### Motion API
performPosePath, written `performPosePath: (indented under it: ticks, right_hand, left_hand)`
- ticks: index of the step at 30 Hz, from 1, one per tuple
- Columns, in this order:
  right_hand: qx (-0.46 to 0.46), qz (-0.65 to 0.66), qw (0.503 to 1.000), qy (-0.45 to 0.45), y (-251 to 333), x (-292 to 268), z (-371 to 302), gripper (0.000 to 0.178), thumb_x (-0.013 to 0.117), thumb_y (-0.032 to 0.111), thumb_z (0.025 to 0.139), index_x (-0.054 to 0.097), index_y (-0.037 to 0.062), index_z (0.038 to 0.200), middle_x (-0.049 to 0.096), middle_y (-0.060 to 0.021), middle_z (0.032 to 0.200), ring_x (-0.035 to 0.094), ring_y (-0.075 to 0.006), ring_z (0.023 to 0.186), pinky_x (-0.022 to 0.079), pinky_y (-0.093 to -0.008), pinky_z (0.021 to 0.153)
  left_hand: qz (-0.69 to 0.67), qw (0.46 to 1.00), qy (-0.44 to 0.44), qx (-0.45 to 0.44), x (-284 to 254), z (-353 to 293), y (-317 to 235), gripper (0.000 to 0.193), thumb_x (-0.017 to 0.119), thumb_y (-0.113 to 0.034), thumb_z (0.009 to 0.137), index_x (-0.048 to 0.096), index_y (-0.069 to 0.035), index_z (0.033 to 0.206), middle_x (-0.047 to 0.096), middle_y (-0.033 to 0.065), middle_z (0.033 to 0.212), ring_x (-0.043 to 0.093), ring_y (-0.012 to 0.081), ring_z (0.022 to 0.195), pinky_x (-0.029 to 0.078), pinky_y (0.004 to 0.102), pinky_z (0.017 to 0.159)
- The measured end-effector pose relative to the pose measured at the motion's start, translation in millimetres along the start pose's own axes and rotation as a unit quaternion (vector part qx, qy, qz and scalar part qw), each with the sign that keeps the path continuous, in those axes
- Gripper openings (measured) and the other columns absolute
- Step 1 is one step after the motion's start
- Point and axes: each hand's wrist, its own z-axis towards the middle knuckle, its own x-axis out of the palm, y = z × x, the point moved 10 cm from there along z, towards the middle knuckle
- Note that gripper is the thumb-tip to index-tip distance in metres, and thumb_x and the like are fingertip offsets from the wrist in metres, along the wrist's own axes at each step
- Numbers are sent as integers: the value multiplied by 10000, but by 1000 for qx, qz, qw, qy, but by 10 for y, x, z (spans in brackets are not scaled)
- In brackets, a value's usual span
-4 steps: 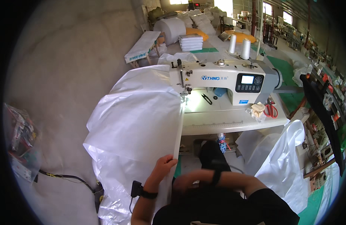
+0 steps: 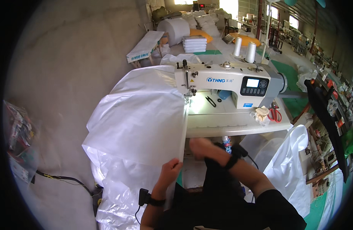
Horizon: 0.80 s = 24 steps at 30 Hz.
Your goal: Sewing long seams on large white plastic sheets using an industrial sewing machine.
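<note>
Left hand grips the edge of a white sheet spread leftward from the sewing machine; right hand, blurred, grip unclear, is near the desk's front edge. Black snips lie beneath the machine's arm, red scissors farther right; bare desk stretches in front.

The person's bare right hand, blurred by motion, is now farther forward from the black-clothed lap, near the pale, smooth-topped sewing table's front edge.
</note>
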Motion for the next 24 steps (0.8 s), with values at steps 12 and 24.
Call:
performPosePath:
  ticks: [12, 24]
  right_hand:
    - [326, 64, 910, -249, -672, -500, 331, 606, 626, 116, 731, 432, -180, 1223, 674, -151, 750, 678, -193, 642, 523, -293, 556]
    - [348, 173, 884, -259, -776, -346, 223, 549, 532, 126, 787, 411, -153, 1244, 673, -152, 734, 680, -269, 660, 532, -354, 589]
  left_hand:
    - [103, 992, -38, 61, 148, 61, -447, 157, 579, -122, 836, 532, 10, 766, 455, 151, 580, 466, 166, 521, 411, 325, 518]
    - [-29, 999, -20, -20, 315, 693, -125, 210, 593, -177, 842, 585, 23, 779, 472, 65, 590, 438, 106, 599, 399, 296, 557]
